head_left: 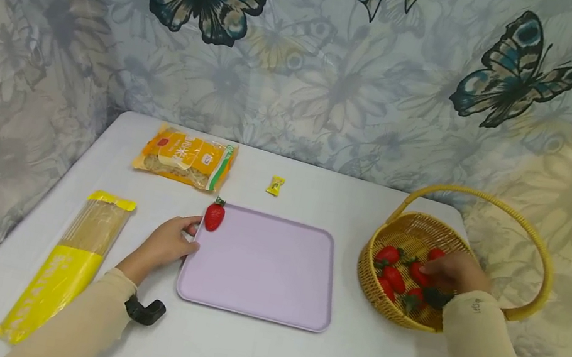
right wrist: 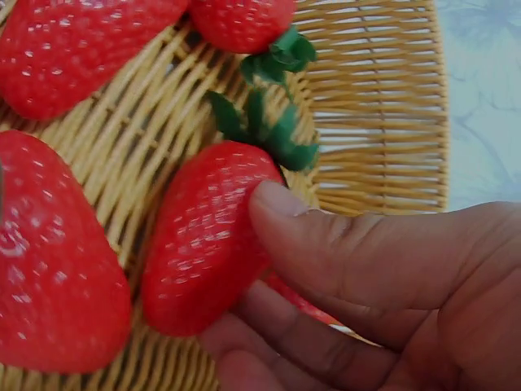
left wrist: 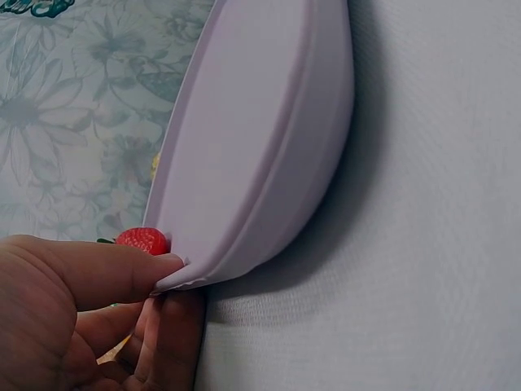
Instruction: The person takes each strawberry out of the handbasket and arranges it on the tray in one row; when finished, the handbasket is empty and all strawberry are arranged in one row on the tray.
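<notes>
My left hand (head_left: 164, 248) pinches the left rim of a lilac tray (head_left: 264, 270), thumb on top and fingers beneath, as the left wrist view shows. One red strawberry (head_left: 214, 216) with a green top lies at the tray's upper left corner, just past that hand. On the right, my right hand (head_left: 457, 272) reaches into a round wicker basket (head_left: 369, 276). Its thumb and fingers pinch a strawberry (right wrist: 210, 236) whose leaves point away from the palm. Several more strawberries (head_left: 393, 279) lie around it on the woven bottom.
An orange food packet (head_left: 183, 157) lies behind the tray, with a small yellow wrapped candy (head_left: 276, 186) to its right. A long yellow noodle packet (head_left: 65, 270) lies at the left. The basket's tall handle (head_left: 532, 231) arches above the right hand. Butterfly-patterned cloth (head_left: 337, 85) hangs behind the table.
</notes>
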### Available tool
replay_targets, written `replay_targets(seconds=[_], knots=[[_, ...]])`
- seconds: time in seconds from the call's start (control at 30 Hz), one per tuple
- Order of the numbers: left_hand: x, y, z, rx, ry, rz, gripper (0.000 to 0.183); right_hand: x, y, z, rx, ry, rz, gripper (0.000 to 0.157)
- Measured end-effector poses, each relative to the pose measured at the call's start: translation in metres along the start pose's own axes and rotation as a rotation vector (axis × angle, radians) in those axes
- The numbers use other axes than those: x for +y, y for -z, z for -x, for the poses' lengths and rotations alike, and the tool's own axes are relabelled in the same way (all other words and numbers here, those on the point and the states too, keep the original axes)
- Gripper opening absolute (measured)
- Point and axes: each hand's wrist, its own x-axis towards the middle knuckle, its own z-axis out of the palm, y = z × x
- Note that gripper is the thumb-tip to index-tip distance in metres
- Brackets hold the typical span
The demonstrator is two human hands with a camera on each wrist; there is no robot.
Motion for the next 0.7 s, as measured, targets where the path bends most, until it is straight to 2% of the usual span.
replay_targets(seconds=[0.17, 0.3, 0.4, 0.5, 0.63, 0.7], knots=[[-0.001, -0.001, -0.001, 0.000, -0.005, -0.014, 0.064, 0.001, -0.007, -0.002, -0.020, 0.013, -0.036, 0.039], [-0.002, -0.002, -0.001, 0.001, -0.011, -0.009, 0.064, 0.000, -0.013, -0.008, -0.132, 0.033, -0.104, 0.025], [-0.001, -0.002, 0.000, -0.003, -0.017, -0.004, 0.063, -0.002, -0.017, -0.013, -0.224, 0.016, -0.160, 0.030], [0.001, -0.003, 0.000, -0.009, -0.025, 0.006, 0.063, -0.004, -0.016, -0.014, -0.252, 0.033, -0.188, 0.035], [0.000, -0.003, 0.000, -0.010, -0.019, 0.007, 0.063, -0.013, -0.012, -0.005, -0.158, 0.090, -0.213, 0.024], [-0.001, -0.002, 0.000, -0.008, -0.016, 0.001, 0.063, -0.022, -0.010, 0.005, -0.087, 0.107, -0.240, 0.026]])
